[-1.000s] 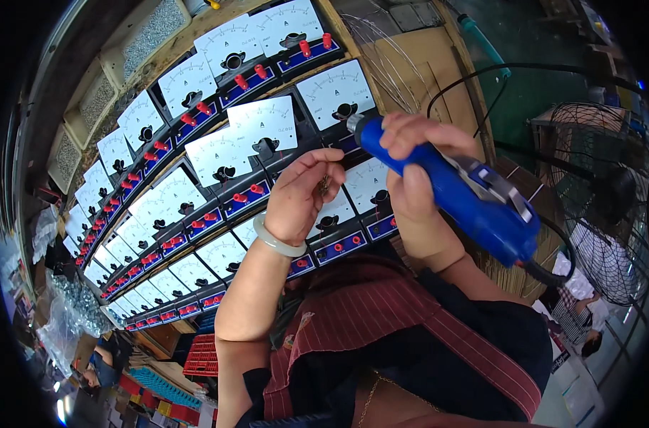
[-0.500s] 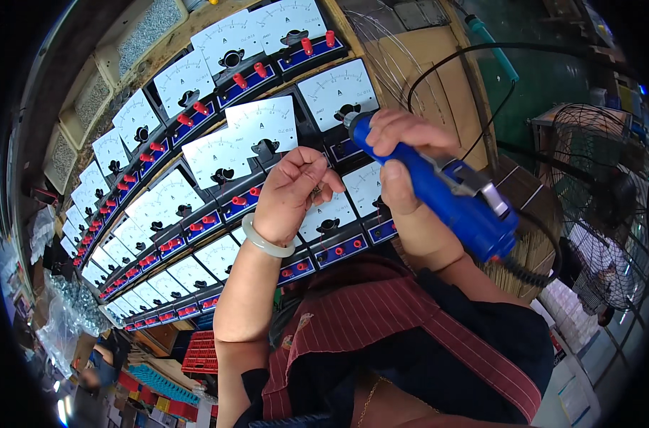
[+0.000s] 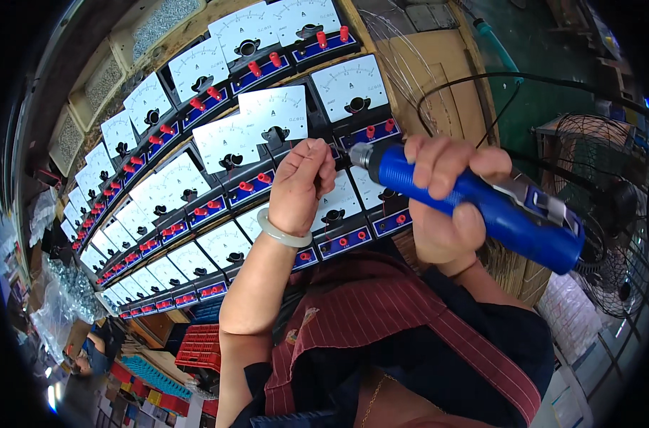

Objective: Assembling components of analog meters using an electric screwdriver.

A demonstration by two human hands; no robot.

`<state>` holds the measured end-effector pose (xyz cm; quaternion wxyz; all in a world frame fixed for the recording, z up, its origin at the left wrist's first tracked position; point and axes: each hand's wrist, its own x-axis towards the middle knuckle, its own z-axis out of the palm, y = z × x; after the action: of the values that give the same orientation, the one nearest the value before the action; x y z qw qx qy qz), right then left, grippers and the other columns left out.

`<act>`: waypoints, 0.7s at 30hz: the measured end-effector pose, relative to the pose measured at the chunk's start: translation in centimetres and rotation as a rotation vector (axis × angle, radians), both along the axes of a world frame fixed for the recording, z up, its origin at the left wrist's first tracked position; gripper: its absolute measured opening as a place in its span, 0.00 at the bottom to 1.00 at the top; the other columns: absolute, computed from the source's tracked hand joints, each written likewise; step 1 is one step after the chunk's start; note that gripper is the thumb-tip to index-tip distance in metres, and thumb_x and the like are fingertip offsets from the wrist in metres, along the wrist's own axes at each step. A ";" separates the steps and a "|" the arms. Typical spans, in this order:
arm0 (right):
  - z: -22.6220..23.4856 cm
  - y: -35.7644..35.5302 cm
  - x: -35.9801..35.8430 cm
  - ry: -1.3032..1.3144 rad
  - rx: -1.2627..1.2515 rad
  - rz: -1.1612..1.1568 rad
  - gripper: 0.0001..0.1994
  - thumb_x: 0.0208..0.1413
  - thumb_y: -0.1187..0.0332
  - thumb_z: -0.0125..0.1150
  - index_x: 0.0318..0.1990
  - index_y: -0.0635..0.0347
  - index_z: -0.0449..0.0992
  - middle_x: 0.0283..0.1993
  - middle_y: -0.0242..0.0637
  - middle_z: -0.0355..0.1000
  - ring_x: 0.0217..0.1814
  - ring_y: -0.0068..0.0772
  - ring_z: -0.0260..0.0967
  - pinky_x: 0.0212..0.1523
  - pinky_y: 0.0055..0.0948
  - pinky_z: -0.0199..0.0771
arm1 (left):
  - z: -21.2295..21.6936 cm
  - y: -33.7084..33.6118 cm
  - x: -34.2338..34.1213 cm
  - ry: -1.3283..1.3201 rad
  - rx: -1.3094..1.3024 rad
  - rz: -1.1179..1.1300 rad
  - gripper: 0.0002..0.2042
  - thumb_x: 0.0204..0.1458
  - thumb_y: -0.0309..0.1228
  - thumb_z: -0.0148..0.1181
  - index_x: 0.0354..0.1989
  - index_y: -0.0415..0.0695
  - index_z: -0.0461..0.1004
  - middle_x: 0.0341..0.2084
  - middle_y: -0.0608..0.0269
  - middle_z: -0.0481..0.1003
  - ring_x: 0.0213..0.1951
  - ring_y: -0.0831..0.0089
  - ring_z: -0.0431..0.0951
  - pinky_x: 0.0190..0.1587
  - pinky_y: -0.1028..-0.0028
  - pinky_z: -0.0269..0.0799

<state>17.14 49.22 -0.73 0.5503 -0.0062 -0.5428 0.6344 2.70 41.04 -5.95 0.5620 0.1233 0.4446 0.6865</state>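
Observation:
My right hand [image 3: 445, 192] grips a blue electric screwdriver [image 3: 481, 203], its metal tip pointing left toward my left hand. My left hand [image 3: 301, 185], with a pale bangle [image 3: 281, 234] on the wrist, has its fingers pinched together right at the screwdriver's tip; what they pinch is too small to see. Both hands hover over a white-faced panel meter [image 3: 349, 192] with red terminals on a blue base. Rows of the same meters [image 3: 196, 143] fill the bench in front of me.
A black cable [image 3: 481, 78] loops from the screwdriver over a wooden board [image 3: 438, 71]. A wire-caged fan [image 3: 610, 214] stands at the right. Trays of small screws [image 3: 160, 21] line the far edge. Plastic bags [image 3: 60, 299] and red crates [image 3: 203, 346] lie at lower left.
The screwdriver has swung from pointing up-left to lying more level, its tip now meeting my left fingers. My left hand has shifted slightly right along the meter row.

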 end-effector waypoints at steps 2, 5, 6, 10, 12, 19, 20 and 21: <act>-0.2 0.1 0.2 0.066 0.091 0.091 0.19 0.50 0.65 0.57 0.46 0.52 0.56 0.31 0.34 0.65 0.32 0.30 0.63 0.43 0.40 0.62 | 0.0 -0.6 0.1 -0.027 0.020 -0.002 0.12 0.59 0.34 0.47 0.24 0.45 0.65 0.14 0.73 0.61 0.17 0.83 0.55 0.20 0.82 0.51; 0.7 -0.3 0.5 0.083 0.077 0.135 0.18 0.50 0.65 0.56 0.46 0.51 0.56 0.32 0.32 0.65 0.33 0.30 0.63 0.43 0.40 0.62 | 0.5 -0.8 0.4 -0.060 0.040 0.013 0.12 0.59 0.35 0.47 0.24 0.45 0.65 0.14 0.72 0.61 0.17 0.82 0.55 0.20 0.82 0.51; 0.9 -0.4 0.5 0.082 0.078 0.139 0.18 0.50 0.65 0.56 0.46 0.51 0.56 0.32 0.32 0.65 0.33 0.30 0.63 0.43 0.40 0.62 | 0.5 -0.9 0.3 -0.111 0.076 -0.016 0.13 0.60 0.36 0.46 0.23 0.45 0.64 0.14 0.71 0.61 0.16 0.82 0.55 0.21 0.82 0.52; 0.9 -0.6 0.1 0.093 0.131 0.155 0.19 0.50 0.65 0.56 0.47 0.51 0.56 0.32 0.33 0.65 0.33 0.30 0.64 0.43 0.40 0.62 | 1.3 -1.6 0.3 -0.187 0.075 -0.044 0.17 0.60 0.40 0.43 0.20 0.45 0.62 0.13 0.68 0.62 0.16 0.80 0.55 0.21 0.81 0.52; 0.1 -0.8 -0.3 0.103 0.153 0.166 0.20 0.50 0.66 0.56 0.48 0.51 0.56 0.33 0.34 0.66 0.34 0.31 0.64 0.43 0.40 0.62 | 2.4 -2.0 -0.3 -0.085 -0.009 -0.074 0.18 0.60 0.41 0.43 0.19 0.45 0.61 0.14 0.68 0.63 0.16 0.79 0.56 0.21 0.80 0.53; -1.3 0.3 -2.6 -0.028 0.277 0.003 0.19 0.52 0.69 0.56 0.48 0.56 0.56 0.35 0.37 0.67 0.39 0.34 0.65 0.50 0.44 0.64 | 0.8 -1.9 -7.9 1.511 -0.299 0.033 0.11 0.48 0.35 0.59 0.33 0.41 0.69 0.17 0.56 0.70 0.19 0.61 0.70 0.25 0.69 0.66; -1.4 0.2 -2.9 -0.028 0.276 0.007 0.19 0.52 0.69 0.56 0.48 0.56 0.56 0.35 0.37 0.67 0.39 0.34 0.65 0.50 0.44 0.64 | 0.4 -1.3 -8.4 1.511 -0.303 0.034 0.11 0.48 0.35 0.59 0.33 0.41 0.69 0.17 0.56 0.70 0.19 0.61 0.70 0.25 0.69 0.66; -1.6 0.2 -3.1 -0.025 0.250 0.000 0.19 0.52 0.69 0.56 0.48 0.57 0.57 0.34 0.38 0.67 0.39 0.34 0.65 0.50 0.43 0.64 | 0.1 -0.5 -8.7 1.721 -0.293 0.074 0.16 0.46 0.38 0.61 0.36 0.41 0.67 0.18 0.56 0.71 0.21 0.59 0.72 0.25 0.68 0.68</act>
<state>14.03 49.42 -2.33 0.5402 0.0547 -0.6244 0.5616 -6.00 40.55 -5.88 0.0185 0.5107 0.8022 0.3086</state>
